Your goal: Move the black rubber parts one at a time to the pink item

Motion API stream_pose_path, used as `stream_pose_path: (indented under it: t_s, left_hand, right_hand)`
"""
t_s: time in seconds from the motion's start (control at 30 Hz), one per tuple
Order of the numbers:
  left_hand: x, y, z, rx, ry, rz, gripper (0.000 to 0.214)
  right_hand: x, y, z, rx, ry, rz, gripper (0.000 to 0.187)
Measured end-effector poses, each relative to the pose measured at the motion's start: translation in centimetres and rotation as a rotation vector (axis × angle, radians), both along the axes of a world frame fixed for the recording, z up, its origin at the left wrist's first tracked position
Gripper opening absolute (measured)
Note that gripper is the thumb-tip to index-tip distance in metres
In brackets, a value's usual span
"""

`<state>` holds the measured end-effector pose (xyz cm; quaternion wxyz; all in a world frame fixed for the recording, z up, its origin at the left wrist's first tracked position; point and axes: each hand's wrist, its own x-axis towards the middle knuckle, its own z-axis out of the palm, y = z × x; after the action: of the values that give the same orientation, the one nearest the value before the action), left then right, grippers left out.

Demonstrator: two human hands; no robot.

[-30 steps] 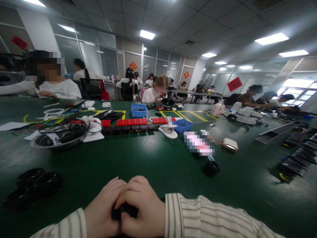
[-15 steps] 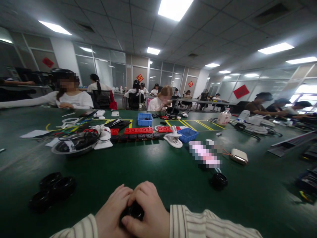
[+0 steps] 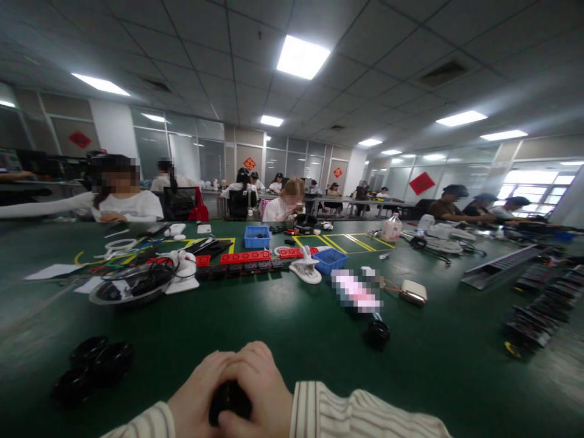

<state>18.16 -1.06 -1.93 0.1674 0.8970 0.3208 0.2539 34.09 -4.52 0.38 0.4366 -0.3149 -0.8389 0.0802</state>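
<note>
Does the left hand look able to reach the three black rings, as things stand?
Probably yes: nothing visible stands between the left hand and the three black rings, but it is occupied with a black object.

Open green tabletop [image 3: 255, 319] beyond the hands [image 3: 267, 386], black rings [image 3: 114, 366] obstructing left, red strips [image 3: 245, 257] farther across

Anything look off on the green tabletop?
Nothing looks visibly spilled or damaged. Mildly odd: one round black piece sits at right, away from the cluster of three at left. The black item between left hand and right hand is too covered to judge.
</note>
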Motion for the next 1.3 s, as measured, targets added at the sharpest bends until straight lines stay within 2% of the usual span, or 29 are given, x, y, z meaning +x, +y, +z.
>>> stream_pose_path:
  t_s: [0.07,0.13,0.23,0.33,0.4,0.57,0.67,0.77,0.87,0.97,1.07,1.17,1.23,1.3]
  left_hand:
    - [0.2,-0.3,-0.6,0.05,0.014,0.081,0.06]
    - [0.6,-0.7,-0.7,0.057,0.037,0.124,0.053]
    - [1.0,-1.2,0.0,0.044,0.067,0.146,0.043]
    - [0.9,-1.3,1.1,0.012,0.077,0.112,0.038]
    - [0.6,-1.1,1.7,-0.036,0.075,0.035,0.036]
    - [0.0,-0.5,1.8,-0.111,0.078,-0.124,0.029]
    - [0.0,-0.5,1.5,-0.144,0.048,-0.109,0.041]
    - [0.1,-0.7,1.6,-0.147,0.024,-0.031,0.052]
    - [0.1,-0.8,2.0,-0.155,0.05,0.02,0.042]
    - [0.1,-0.8,2.4,-0.191,0.063,0.023,0.027]
    - [0.1,-0.6,2.6,-0.19,0.068,0.002,0.023]
    - [0.1,-0.6,2.4,-0.19,0.085,-0.033,0.025]
    - [-0.1,-0.6,2.2,-0.196,0.098,-0.063,0.032]
    - [-0.2,-0.6,1.9,-0.179,0.1,-0.076,0.047]
  right_hand:
    - [-0.1,-0.2,0.1,-0.025,0.009,-0.113,0.036]
    - [-0.2,-0.2,0.0,-0.059,-0.048,-0.217,0.036]
    - [-0.3,-0.2,0.0,-0.089,-0.146,-0.258,0.03]
    - [-0.2,-0.3,0.2,-0.073,-0.148,-0.18,0.022]
    - [0.0,-0.5,0.5,-0.058,-0.155,-0.089,0.016]
    - [0.1,-1.0,1.1,-0.029,-0.16,0.113,0.011]
    - [0.3,-1.1,1.5,-0.047,-0.068,0.137,0.019]
    - [0.4,-1.1,1.9,-0.111,0.009,0.074,0.032]
    - [0.4,-1.1,2.0,-0.215,0.003,-0.057,0.033]
    - [0.3,-1.0,1.8,-0.266,-0.039,-0.098,0.024]
    - [0.3,-0.8,1.7,-0.237,-0.031,-0.026,0.015]
    - [0.3,-0.8,1.8,-0.188,-0.041,0.119,0.014]
    - [0.4,-1.0,2.0,-0.162,-0.048,0.19,0.016]
    - [0.5,-1.1,2.2,-0.156,-0.035,0.204,0.018]
